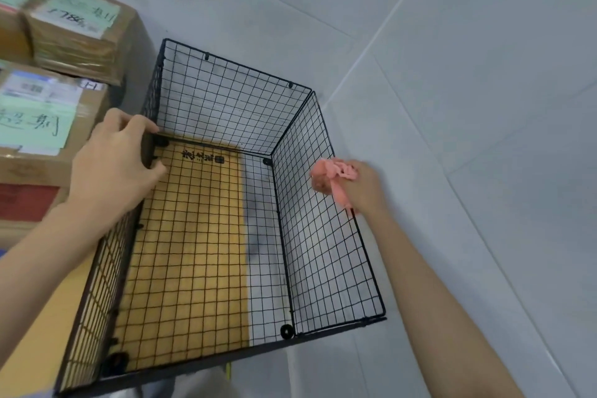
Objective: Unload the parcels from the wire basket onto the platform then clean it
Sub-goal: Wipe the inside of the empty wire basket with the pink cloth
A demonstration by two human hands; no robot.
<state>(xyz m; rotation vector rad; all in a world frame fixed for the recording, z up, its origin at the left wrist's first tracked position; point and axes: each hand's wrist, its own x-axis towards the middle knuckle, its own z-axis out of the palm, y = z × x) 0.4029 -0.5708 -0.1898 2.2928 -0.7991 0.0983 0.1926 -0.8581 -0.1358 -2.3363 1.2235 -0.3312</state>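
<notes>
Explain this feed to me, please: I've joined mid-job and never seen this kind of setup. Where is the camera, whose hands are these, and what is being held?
There is no machine here. This is a single picture from a wide-angle camera worn on a person's head, looking forward and down, so the two bare arms coming in from the bottom belong to the wearer.

The left hand grips the top edge of the left wall of a black wire basket. The right hand holds a crumpled pink cloth at the top edge of the right wall.

No parcels are inside the basket. A yellow board with black print shows through the mesh floor. Cardboard parcels with green labels are stacked to the left, outside the basket. Pale tiles fill the rest of the view.
</notes>
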